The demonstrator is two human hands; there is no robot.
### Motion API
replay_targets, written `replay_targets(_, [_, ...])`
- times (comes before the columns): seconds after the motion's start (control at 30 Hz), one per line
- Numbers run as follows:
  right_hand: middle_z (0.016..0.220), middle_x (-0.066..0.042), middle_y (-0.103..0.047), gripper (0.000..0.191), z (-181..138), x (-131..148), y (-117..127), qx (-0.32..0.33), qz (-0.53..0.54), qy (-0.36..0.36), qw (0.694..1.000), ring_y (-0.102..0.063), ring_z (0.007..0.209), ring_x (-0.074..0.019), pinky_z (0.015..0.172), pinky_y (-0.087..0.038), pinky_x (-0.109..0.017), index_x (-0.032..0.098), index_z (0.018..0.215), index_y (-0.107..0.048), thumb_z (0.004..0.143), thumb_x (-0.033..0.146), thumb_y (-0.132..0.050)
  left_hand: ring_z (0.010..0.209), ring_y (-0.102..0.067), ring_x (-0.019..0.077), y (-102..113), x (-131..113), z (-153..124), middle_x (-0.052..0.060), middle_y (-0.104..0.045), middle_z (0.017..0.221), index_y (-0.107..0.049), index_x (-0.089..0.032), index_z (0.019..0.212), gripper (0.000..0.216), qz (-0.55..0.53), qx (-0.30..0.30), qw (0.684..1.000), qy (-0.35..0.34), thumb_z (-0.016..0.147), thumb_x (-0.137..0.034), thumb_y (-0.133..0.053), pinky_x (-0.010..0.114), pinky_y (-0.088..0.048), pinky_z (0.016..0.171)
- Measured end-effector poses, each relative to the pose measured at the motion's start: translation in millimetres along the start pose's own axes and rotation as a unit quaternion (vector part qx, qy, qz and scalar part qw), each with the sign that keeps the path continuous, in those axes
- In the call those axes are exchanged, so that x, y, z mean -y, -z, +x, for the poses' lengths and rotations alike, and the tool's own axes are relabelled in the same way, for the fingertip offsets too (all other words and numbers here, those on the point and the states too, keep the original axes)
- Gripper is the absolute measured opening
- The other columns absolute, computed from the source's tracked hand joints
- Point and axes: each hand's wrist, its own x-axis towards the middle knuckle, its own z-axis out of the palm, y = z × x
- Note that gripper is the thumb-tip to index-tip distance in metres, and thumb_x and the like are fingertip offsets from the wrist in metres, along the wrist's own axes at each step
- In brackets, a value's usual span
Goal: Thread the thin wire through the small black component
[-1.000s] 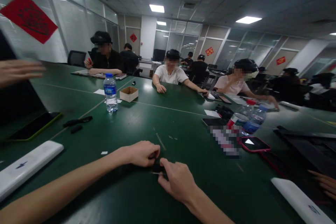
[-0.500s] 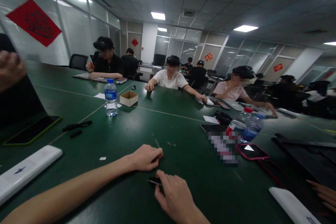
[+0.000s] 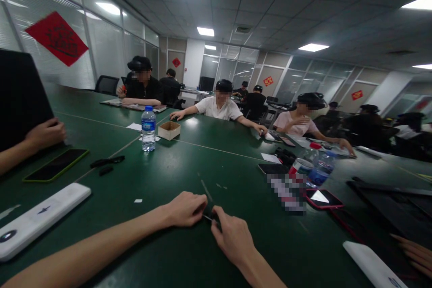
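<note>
Over the green tabletop [image 3: 168, 171], my left hand [image 3: 188, 208] lies with its fingers curled closed; what they hold, if anything, is hidden. Close beside it, my right hand [image 3: 233, 233] grips a small dark object [image 3: 208, 216] with a thin pale edge between thumb and fingers. That object points at my left fingertips, and I cannot tell whether it touches them. A scrap of white paper [image 3: 138, 200] lies left of my left forearm.
A water bottle [image 3: 148, 129] and an open box [image 3: 169, 130] stand ahead. Two more bottles [image 3: 320, 168] and a red-edged phone [image 3: 324, 198] are at right. Left are a green-edged phone [image 3: 56, 165], a white device [image 3: 43, 216] and another person's hand [image 3: 47, 134]. Several people sit beyond.
My right hand has moved forward, bringing the dark object up to my left fingers. Across the table, a person's hand has shifted left. The neighbour's hand at far left is lower.
</note>
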Motion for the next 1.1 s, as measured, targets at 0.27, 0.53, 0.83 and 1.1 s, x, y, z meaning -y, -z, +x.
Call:
replay_targets(0.27, [0.087,-0.002,-0.068,0.023,2,3,0,-0.019,0.002,-0.016,1.0,-0.065,0.071,-0.0165,0.06,-0.043,-0.025,0.023,0.112,-0.049,0.09,0.026,-0.043,0.069,-0.06,0.0176,11,-7,-4,0.0,-0.063,0.079,-0.048,-0.02,0.098,0.02,0.016,0.01,0.999,-0.032,0.081,-0.027,-0.054,0.026,-0.044,0.065])
replay_targets(0.53, [0.09,-0.003,-0.069,0.03,3,2,-8,-0.053,-0.016,0.036,0.998,-0.066,0.07,-0.0163,0.06,-0.045,-0.025,0.023,0.121,-0.049,0.092,0.025,-0.041,0.071,-0.063,0.0177,7,-3,-1,0.001,-0.066,0.086,-0.051,-0.021,0.098,0.022,0.02,0.011,0.999,-0.037,0.082,-0.034,-0.057,0.027,-0.045,0.064])
replay_targets(0.83, [0.083,-0.003,-0.07,0.031,9,-5,-21,-0.106,-0.033,0.074,0.991,-0.064,0.062,-0.0149,0.055,-0.043,-0.023,0.021,0.12,-0.052,0.091,0.023,-0.042,0.071,-0.064,0.0189,6,2,1,0.001,-0.067,0.084,-0.053,-0.02,0.094,0.022,0.026,0.017,0.998,-0.047,0.08,-0.036,-0.058,0.029,-0.047,0.064])
replay_targets(1.1, [0.081,-0.003,-0.069,0.035,12,-14,-27,-0.128,-0.034,0.119,0.984,-0.064,0.061,-0.0153,0.055,-0.043,-0.025,0.02,0.123,-0.05,0.091,0.027,-0.039,0.074,-0.065,0.0212,4,8,4,0.003,-0.068,0.089,-0.052,-0.02,0.1,0.03,0.022,0.022,0.998,-0.048,0.079,-0.039,-0.06,0.03,-0.047,0.062])
